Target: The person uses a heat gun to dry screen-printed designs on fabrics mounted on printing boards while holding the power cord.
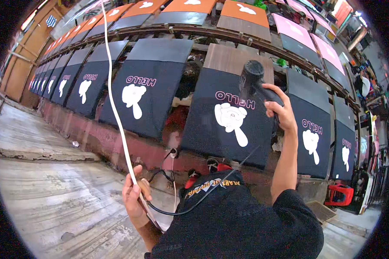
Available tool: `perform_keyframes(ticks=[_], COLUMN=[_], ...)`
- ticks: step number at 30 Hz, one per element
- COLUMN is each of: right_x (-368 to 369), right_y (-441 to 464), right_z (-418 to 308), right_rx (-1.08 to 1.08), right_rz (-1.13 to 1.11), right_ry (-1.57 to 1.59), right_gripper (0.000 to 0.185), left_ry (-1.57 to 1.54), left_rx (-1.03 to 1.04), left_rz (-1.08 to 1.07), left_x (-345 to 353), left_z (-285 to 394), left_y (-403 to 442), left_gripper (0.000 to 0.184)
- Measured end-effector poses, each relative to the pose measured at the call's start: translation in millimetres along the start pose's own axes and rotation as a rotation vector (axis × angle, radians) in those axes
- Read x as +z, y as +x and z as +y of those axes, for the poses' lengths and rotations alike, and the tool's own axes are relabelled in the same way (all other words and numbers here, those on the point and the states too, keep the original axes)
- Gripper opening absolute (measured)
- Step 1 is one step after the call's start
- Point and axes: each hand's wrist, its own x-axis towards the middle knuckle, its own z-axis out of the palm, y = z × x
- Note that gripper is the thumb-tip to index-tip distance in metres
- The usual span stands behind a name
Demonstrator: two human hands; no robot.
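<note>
My right hand is closed around the handle of a black hair dryer. The dryer's barrel hangs over the upper part of a black fabric panel, covering part of the pink HELLO lettering. Below the lettering is a white cartoon figure with thin outlines. At lower left, my left hand has its fingers closed on a white cable that rises toward the top of the view. A black cord runs from near this hand across my black shirt.
More black panels with the same print line the row on both sides. Behind stand orange panels and pink panels on boards. A red plastic item is on the right floor. Concrete floor lies left.
</note>
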Motion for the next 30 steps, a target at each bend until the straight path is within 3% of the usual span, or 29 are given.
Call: perform_keyframes(ticks=[3,9,17,30], right_x=[-20.1,-30.7,-38.3,20.1], right_y=[-13.9,-24.9,0.6,50.7], right_z=[-2.1,-4.0,10.6,10.5], right_rx=[0.043,0.018,-0.037,-0.041], right_rz=[0.023,0.181,0.189,-0.112], right_ry=[0.028,-0.075,-0.050,0.034], right_gripper=[0.055,0.056,0.057,0.053], left_ry=[-0.051,-0.074,-0.068,-0.080], left_rx=[-0.047,-0.062,-0.065,-0.074], left_rz=[-0.001,-0.023,-0.013,-0.024], left_x=[-4.2,-7.1,-9.5,-2.3], left_z=[1.3,0.0,-1.7,3.5], left_y=[5.5,9.5,4.5,-1.0], left_gripper=[0.063,0.061,0.056,0.044])
